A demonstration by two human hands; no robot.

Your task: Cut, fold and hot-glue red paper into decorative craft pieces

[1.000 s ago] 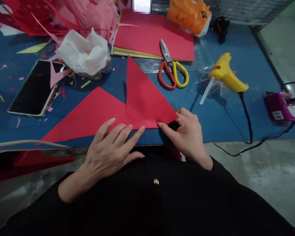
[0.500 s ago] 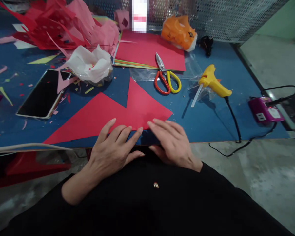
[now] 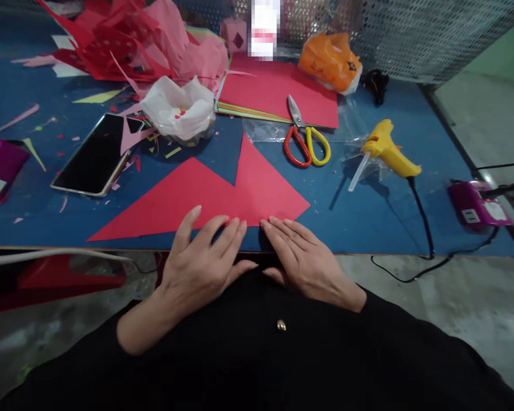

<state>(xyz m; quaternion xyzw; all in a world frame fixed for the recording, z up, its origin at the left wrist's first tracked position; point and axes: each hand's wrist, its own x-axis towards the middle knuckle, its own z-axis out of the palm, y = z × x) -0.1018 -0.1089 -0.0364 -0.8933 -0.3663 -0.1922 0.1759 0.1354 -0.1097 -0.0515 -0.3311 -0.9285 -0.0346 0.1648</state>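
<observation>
A folded sheet of red paper lies flat at the table's front edge, with two peaks pointing away from me. My left hand rests with its fingertips on the paper's near edge, fingers stretched out and somewhat spread. Beside it, my right hand lies flat, its fingertips on the same edge a little farther right. Neither hand grips anything. Beyond the paper, scissors with one red and one yellow handle lie partly on a stack of coloured paper.
A yellow glue gun stands at right, its cord running to a purple power socket. At left lie a phone, a white-lined bowl and paper scraps. An orange bag sits at the back.
The view has shifted left, so the table items appear farther right. My right fingertips have moved slightly left along the paper's near edge, closer to my left hand.
</observation>
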